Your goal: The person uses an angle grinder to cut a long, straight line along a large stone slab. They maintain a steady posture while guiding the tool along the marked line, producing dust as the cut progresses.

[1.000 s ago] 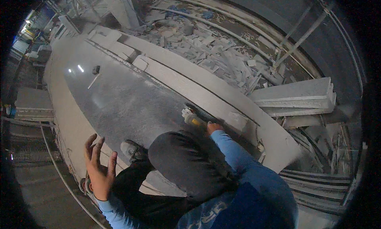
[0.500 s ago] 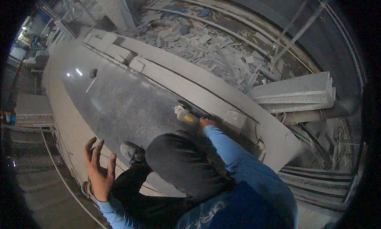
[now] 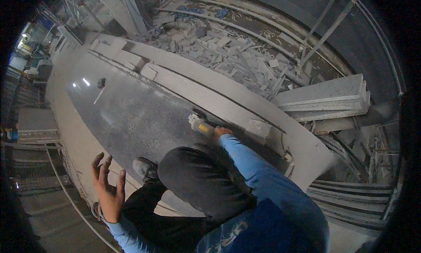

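My right hand [image 3: 223,131] is wrapped round the rear of a dusty angle grinder [image 3: 201,125] with a yellow label. The tool's head lies at the far edge of a dark polished stone slab [image 3: 144,110], beside a dark strip along that edge; its disc is hard to make out. Out to the left, my left hand [image 3: 108,183] is raised with fingers apart and holds nothing. My shoe [image 3: 145,168] rests on the slab, below my bent knee [image 3: 188,165].
Pale stone strips [image 3: 184,90] run along the slab's far side. Beyond lies a heap of broken stone offcuts [image 3: 228,51]. Thick stone slabs [image 3: 324,97] are stacked at right, near a cable [image 3: 284,143]. A small dark object [image 3: 101,82] sits at the slab's far left.
The grinder and my right hand have shifted slightly left along the slab's edge. My left hand stays raised and open.
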Available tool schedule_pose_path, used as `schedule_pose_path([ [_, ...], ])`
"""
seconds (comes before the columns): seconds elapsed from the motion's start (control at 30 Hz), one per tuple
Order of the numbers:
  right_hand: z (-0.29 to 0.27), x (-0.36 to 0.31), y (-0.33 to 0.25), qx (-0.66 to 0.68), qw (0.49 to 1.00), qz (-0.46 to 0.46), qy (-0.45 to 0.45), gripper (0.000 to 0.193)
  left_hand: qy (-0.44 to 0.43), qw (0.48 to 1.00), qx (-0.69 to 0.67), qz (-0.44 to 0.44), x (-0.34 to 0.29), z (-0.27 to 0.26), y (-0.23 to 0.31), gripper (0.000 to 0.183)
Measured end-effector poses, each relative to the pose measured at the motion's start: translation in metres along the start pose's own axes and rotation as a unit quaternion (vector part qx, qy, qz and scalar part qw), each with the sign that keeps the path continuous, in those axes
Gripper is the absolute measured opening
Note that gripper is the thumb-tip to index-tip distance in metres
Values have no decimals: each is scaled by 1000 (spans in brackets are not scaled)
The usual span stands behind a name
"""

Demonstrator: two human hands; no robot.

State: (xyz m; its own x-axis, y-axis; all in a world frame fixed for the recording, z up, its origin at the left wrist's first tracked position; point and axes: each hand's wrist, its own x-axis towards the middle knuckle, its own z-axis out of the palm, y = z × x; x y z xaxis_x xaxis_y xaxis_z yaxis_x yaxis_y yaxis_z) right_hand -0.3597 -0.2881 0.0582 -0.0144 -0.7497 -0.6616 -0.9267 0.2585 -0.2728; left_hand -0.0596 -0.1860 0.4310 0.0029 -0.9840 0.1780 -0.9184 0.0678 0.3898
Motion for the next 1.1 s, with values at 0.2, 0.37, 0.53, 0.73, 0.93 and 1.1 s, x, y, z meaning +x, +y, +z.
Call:
schedule_pose_path([
  [0.2,22,-12,30,68,994,86,16,42,11,1000,-24,1,6,-8,-3,42],
  [0.37,27,-10,45,-24,998,53,10,35,14,1000,-18,15,9,-5,-8,42],
  [0.53,22,-11,39,-45,999,2,30,34,17,1000,-10,13,4,-1,-5,42],
  [0.73,10,-10,8,-46,997,-43,47,32,15,1000,8,26,-5,1,-6,39],
  [0.93,-9,8,-7,-2,999,-38,25,33,12,1000,-9,12,-1,3,10,38],
  [1.1,-4,7,-10,-27,999,-30,-6,35,19,999,-38,8,-2,5,7,39],
])
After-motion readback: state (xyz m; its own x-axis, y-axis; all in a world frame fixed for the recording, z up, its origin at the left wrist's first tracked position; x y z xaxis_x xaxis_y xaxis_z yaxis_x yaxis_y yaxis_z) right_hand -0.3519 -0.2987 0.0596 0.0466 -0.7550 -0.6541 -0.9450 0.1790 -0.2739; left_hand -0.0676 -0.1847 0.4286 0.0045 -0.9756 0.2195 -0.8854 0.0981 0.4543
